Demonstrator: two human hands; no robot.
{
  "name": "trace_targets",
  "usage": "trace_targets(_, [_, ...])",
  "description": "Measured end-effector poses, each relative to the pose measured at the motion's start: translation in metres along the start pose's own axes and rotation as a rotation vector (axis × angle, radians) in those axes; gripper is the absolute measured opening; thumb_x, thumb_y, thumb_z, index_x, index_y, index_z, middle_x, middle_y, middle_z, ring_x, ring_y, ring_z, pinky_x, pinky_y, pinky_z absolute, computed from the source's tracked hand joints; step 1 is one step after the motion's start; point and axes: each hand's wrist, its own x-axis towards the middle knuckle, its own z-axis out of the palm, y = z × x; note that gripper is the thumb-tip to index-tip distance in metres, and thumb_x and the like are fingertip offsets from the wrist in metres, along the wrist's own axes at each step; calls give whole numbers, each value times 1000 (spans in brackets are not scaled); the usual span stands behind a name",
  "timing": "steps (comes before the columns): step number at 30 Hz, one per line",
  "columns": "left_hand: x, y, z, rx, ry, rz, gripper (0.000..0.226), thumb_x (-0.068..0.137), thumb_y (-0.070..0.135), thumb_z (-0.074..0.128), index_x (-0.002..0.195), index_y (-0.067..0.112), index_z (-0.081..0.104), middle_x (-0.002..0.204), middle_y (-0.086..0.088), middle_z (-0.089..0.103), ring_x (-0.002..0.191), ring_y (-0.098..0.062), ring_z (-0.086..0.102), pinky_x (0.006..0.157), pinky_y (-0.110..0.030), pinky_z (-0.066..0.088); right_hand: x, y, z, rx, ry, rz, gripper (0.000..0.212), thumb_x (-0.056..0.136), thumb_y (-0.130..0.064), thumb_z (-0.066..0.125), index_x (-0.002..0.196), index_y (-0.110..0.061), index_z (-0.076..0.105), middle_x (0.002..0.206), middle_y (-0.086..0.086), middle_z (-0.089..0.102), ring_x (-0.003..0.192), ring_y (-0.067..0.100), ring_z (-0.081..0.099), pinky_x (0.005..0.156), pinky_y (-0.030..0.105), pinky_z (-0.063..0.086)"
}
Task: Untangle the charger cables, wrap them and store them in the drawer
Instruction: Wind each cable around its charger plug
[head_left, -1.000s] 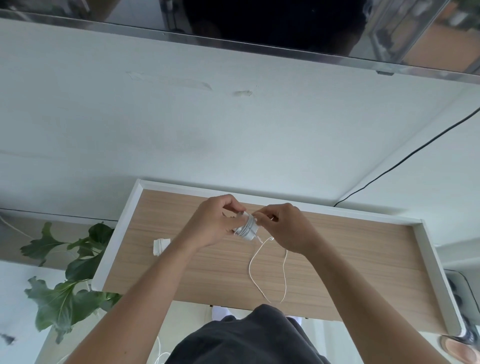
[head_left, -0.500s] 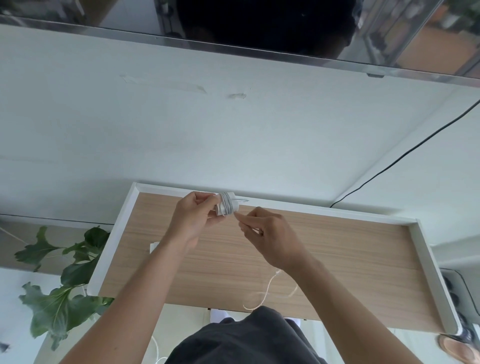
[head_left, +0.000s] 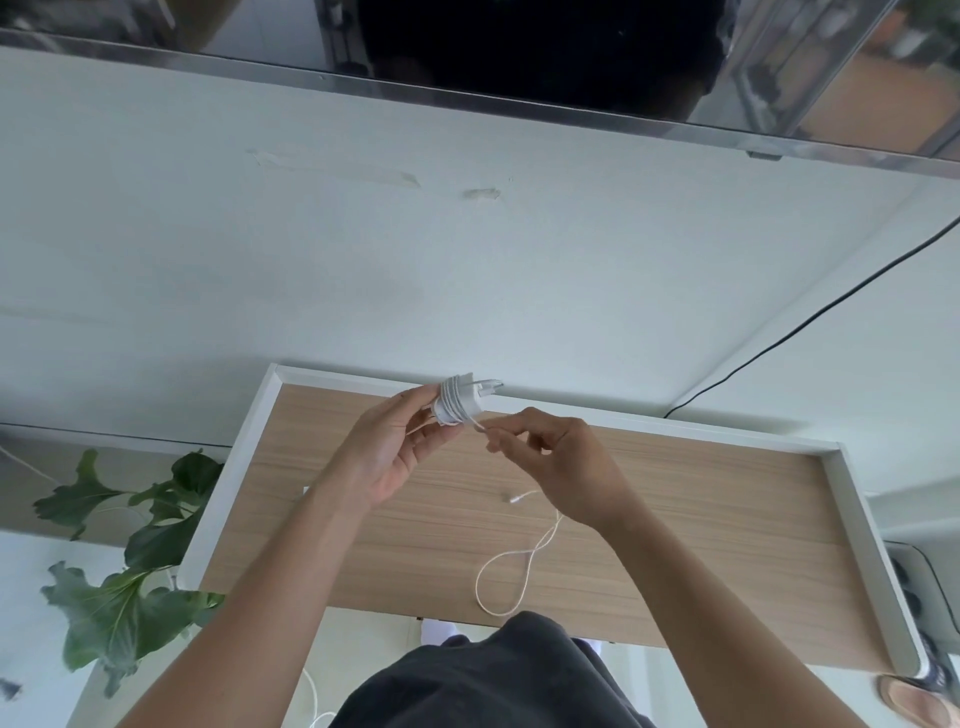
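Note:
My left hand (head_left: 390, 452) holds a white charger plug (head_left: 460, 400) with several turns of white cable wound around its body, prongs pointing right. My right hand (head_left: 558, 465) pinches the same white cable (head_left: 506, 577) just below the plug. The free end hangs down in a loop over the open drawer (head_left: 852, 499), which has a wood-grain bottom and white rim. A second white charger is almost wholly hidden behind my left wrist; only its edge (head_left: 305, 491) shows.
A white cabinet top (head_left: 467, 270) lies beyond the drawer, with a black cord (head_left: 810, 327) running across its right side and a dark screen (head_left: 519, 47) at the back. A green plant (head_left: 130, 561) stands at the left. More white cable (head_left: 311, 696) lies on the floor.
Both hands rose toward the drawer's far rim while another turn went round the plug. The hanging loop grew shorter, and the cable's end connector now shows below my right hand.

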Motion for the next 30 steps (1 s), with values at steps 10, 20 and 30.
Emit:
trace_targets(10, [-15,14,0,616,-279,-27,20,99,13,79,118,7,82,124,-22,80,101,-27,78,86,-39,68,14,3,-32,-125,-149,145,5,101,-33,80,102,-34,84,94,-22,79,78,5,60,77,18,49])
trace_targets(20, [2,-16,-4,981,-26,275,10,93,23,87,97,20,79,109,4,80,79,-16,73,74,-42,71,12,-9,-11,-247,14,195,19,108,-30,68,110,-29,86,62,-21,66,48,0,55,55,11,39])
trace_targets(30, [5,-25,2,550,202,270,22,96,18,85,106,3,72,117,-17,77,93,-26,82,77,-42,71,2,5,29,-290,192,-39,29,108,-25,70,134,-35,79,98,-11,71,74,13,62,70,9,42])
